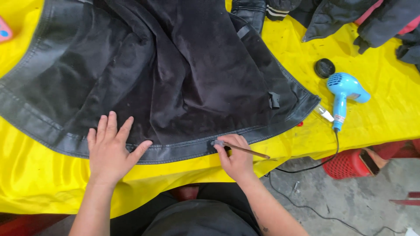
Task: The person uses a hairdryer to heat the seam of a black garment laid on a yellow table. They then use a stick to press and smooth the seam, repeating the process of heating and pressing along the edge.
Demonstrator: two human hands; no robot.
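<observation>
Your left hand (pixel 110 148) lies flat and open, fingers spread, pressing the black jacket (pixel 166 74) down on the yellow counter (pixel 385 118) right at its leather hem (pixel 175 153). Your right hand (pixel 234 157) is closed around a thin brush (pixel 245 150), its tip touching the hem just beside your fingertips, where a small grey patch shows. Keep that left palm firm so the hem stays taut and flat. Work the brush in short, light strokes along the leather strip, not onto the velvety lining above it. Mind the handle: it points off the counter edge. The blue hair dryer (pixel 345 89) and the round black lid (pixel 324 68) sit well apart to your right.
</observation>
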